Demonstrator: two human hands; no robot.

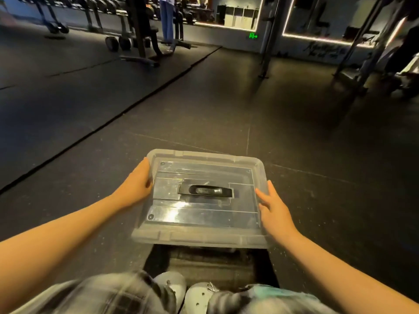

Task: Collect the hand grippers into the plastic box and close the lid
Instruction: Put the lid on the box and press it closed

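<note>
A translucent plastic box lid (pixel 204 239) with a black handle (pixel 205 191) in its middle lies level in front of me. Below its near edge the dark, see-through box (pixel 210 266) shows on the floor. My left hand (pixel 137 184) grips the lid's left rim, thumb side up. On the right rim, my right hand (pixel 273 209) holds on with the thumb lying on top. Glare on the lid hides what is inside, so no hand grippers can be seen.
My knees in plaid fabric (pixel 113 295) and white shoes (pixel 181 291) sit just behind the box. Dark rubber gym flooring (pixel 294 143) spreads all around. Dumbbell racks (pixel 102 10), a bench frame (pixel 145 41) and a standing person (pixel 166 19) are far back.
</note>
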